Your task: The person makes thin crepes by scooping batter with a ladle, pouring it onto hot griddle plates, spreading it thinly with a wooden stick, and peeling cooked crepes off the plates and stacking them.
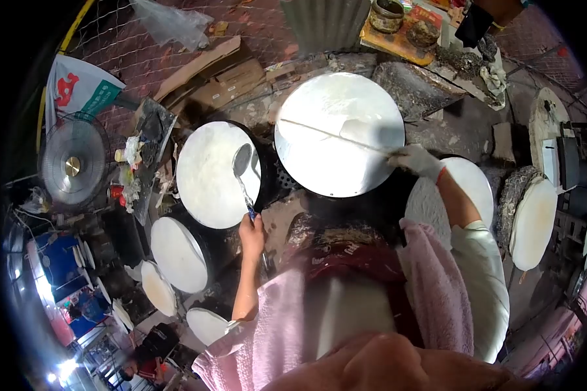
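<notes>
My left hand [252, 236] is closed round the blue handle of a metal ladle [242, 160], whose round bowl is over the left white disc [205, 176]. My right hand [416, 161], in a pale glove or covering, grips one end of a long thin stick [336, 136]. That stick reaches leftward across the large white disc [326, 98] in the middle. Whether it touches the surface, I cannot tell. A grey round sheet [426, 207] lies below my right hand, partly over another white disc [471, 186].
More white discs stand at the lower left [178, 254] and right [535, 225]. A fan [73, 164] is at the far left. Cardboard [218, 81] lies behind the discs, and a yellow-orange board [401, 32] holds pots at the back. People are at the lower left.
</notes>
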The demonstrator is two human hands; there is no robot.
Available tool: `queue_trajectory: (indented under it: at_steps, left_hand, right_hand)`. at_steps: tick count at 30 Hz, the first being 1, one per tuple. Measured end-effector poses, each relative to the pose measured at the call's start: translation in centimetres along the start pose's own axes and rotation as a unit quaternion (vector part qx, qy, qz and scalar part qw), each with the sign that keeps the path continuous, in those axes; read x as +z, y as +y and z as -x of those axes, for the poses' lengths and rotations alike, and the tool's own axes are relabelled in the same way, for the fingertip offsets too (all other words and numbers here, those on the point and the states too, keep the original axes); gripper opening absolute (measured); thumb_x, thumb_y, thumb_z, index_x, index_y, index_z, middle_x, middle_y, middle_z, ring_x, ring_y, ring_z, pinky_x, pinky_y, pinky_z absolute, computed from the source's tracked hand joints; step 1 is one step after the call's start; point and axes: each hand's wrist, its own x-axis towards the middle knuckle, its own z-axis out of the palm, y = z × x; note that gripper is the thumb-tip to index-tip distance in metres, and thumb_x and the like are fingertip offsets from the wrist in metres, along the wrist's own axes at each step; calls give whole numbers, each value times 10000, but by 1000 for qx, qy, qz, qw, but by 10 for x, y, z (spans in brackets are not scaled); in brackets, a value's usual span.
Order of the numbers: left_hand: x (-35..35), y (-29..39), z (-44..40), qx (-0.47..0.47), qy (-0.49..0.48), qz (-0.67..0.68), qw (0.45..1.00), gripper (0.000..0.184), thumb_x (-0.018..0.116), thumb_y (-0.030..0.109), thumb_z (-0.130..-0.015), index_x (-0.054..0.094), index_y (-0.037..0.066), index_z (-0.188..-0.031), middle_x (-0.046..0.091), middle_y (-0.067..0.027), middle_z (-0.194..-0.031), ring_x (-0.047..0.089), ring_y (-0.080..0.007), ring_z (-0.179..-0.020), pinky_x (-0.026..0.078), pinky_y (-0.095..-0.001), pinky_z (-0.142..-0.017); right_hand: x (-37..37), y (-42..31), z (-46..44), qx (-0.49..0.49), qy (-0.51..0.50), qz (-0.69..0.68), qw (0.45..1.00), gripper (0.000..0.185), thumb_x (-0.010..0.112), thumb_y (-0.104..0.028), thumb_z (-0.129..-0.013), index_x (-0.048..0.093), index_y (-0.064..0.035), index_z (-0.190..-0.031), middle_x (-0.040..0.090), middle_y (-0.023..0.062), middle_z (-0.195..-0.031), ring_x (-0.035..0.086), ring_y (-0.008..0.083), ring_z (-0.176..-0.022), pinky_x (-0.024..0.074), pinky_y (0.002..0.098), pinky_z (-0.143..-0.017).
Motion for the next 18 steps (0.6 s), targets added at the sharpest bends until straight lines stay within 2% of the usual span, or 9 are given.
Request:
queue_trajectory:
  at_steps: [2,4,8,9,11,13,16,17,18]
  left_hand:
    - [-4,-6,-12,18,10,-75,997,190,537,152,-939,515,-11,-843,490,-111,-587,461,-222,-489,381,-346,-488]
    - [-1,5,-28,30,16,-117,992,209,557,144,-912,512,-48,-844,531,-235,-650,486,-388,-582,426,-432,-587]
    - [14,36,-65,114,21,-158,981,201,559,140,-903,521,-53,-863,576,-276,-723,568,-448,-686,461,-445,-633]
    - [18,45,-74,104,11,-174,979,189,553,132,-901,523,-52,-874,590,-289,-747,588,-471,-740,469,-461,-645]
    - [29,43,-96,159,4,-202,966,194,569,128,-893,516,-54,-851,595,-301,-743,595,-481,-733,473,-481,-621]
    - [40,40,-116,193,-7,-240,951,204,582,134,-887,505,-50,-847,602,-304,-738,601,-482,-721,483,-498,-611]
    - [49,47,-126,188,-31,-319,929,205,577,156,-889,494,-31,-882,620,-294,-737,614,-473,-707,500,-522,-620]
    - [50,51,-124,188,-38,-334,923,203,574,159,-890,495,-28,-886,622,-292,-737,616,-470,-706,502,-523,-622]
    - [48,55,-120,188,-45,-349,917,203,571,162,-892,496,-26,-889,624,-290,-738,619,-468,-704,504,-524,-624]
  right_hand:
    - [-23,26,-20,-116,49,-2,992,326,638,-236,-879,666,-11,-1113,701,61,-1001,611,150,-861,476,273,-824]
    - [-38,5,-42,-43,40,13,998,348,648,-250,-871,662,-15,-1128,696,63,-1035,612,150,-869,475,269,-824]
    - [-18,-39,-39,34,-39,143,988,375,673,-226,-850,647,2,-1146,677,28,-959,567,116,-783,470,301,-711]
    - [-11,-12,-41,55,-73,18,996,424,711,-247,-822,643,16,-1146,669,32,-923,572,137,-791,466,303,-714]
    - [-16,-27,-9,67,-78,17,994,418,706,-278,-833,656,2,-1139,664,68,-1073,589,145,-902,475,275,-794]
    - [-26,9,-10,-44,-59,-34,997,392,690,-262,-857,654,13,-1134,664,80,-1140,590,131,-977,475,258,-858]
    - [-41,30,-39,-84,48,-49,994,382,667,-221,-875,632,18,-1171,667,78,-1137,580,122,-1006,463,262,-891]
    - [-40,28,-48,-115,78,-28,990,426,666,-276,-874,625,23,-1174,676,80,-1100,587,130,-973,465,256,-872]
    - [-33,14,-50,-79,40,0,996,390,652,-257,-878,629,19,-1153,666,63,-1028,579,114,-917,464,248,-816]
